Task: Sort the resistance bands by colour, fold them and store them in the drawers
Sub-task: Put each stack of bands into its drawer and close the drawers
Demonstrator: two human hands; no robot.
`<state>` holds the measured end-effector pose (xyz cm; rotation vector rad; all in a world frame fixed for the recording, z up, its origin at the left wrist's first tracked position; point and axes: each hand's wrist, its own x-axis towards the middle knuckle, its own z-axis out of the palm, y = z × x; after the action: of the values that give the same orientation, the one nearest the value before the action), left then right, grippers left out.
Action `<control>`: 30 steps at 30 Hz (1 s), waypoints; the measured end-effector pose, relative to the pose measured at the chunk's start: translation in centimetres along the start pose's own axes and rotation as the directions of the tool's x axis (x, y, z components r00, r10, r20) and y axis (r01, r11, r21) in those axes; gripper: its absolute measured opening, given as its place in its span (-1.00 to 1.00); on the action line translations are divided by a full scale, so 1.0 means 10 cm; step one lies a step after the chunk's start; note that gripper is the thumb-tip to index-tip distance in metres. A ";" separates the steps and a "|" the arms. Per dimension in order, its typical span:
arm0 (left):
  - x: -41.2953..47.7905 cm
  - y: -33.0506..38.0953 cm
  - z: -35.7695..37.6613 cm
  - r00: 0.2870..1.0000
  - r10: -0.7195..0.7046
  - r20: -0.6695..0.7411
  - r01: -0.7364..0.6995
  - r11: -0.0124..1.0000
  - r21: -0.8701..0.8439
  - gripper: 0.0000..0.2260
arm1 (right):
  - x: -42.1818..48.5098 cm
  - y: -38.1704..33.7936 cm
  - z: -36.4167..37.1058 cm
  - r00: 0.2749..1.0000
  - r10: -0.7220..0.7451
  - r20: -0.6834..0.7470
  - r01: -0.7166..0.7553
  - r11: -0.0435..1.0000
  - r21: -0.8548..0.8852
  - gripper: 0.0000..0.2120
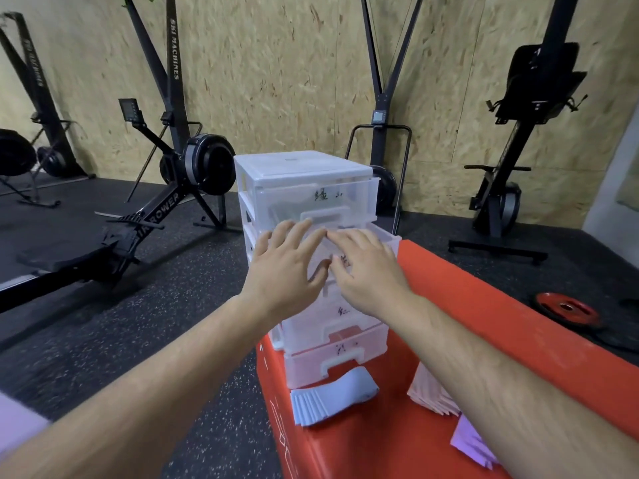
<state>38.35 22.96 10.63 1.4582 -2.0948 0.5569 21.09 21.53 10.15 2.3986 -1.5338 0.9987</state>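
A clear white plastic drawer unit point(301, 167) with hand-written labels stands on a red box point(373, 440). Its second drawer point(389, 238) is pulled out a little. My left hand point(287, 267) and my right hand point(368, 271) are both at that drawer's front, fingers straight and spread, fingertips meeting over its top edge. Neither hand holds a band. A folded stack of pale blue bands point(330, 397) lies on the red box in front of the unit. A pink stack point(430, 397) and a lilac stack point(472, 444) lie to its right, partly hidden by my right forearm.
A black rowing machine point(148, 216) stands on the dark rubber floor to the left. Ski machines point(380, 108) lean against the chipboard wall behind. A red weight plate point(567, 309) lies on the floor at the right. The lowest drawer point(337, 354) sticks out slightly.
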 end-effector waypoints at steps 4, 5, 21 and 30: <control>-0.65 0.21 0.11 0.996 0.072 -0.059 -0.074 0.997 -0.032 -0.52 | -0.72 -0.02 0.09 0.997 -0.042 -0.065 0.039 0.998 -0.046 -0.58; -0.82 0.26 0.18 0.995 0.089 -0.054 -0.092 0.994 -0.062 -0.52 | -0.89 -0.01 0.15 0.996 -0.058 -0.064 0.053 0.996 -0.070 -0.59; -1.58 0.47 1.69 0.849 0.076 0.522 0.060 0.969 -0.238 -0.57 | -1.48 0.69 1.34 0.667 0.493 0.558 -0.603 0.798 0.015 -0.46; -1.54 0.38 1.67 0.806 0.082 0.586 0.174 0.914 -0.367 -0.18 | -1.45 0.60 1.11 0.673 0.382 0.633 -0.608 0.773 0.180 -0.81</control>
<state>36.08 25.42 -12.13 1.5474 -2.4218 -0.4163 17.30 24.93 -8.37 2.7608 -2.5566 0.7167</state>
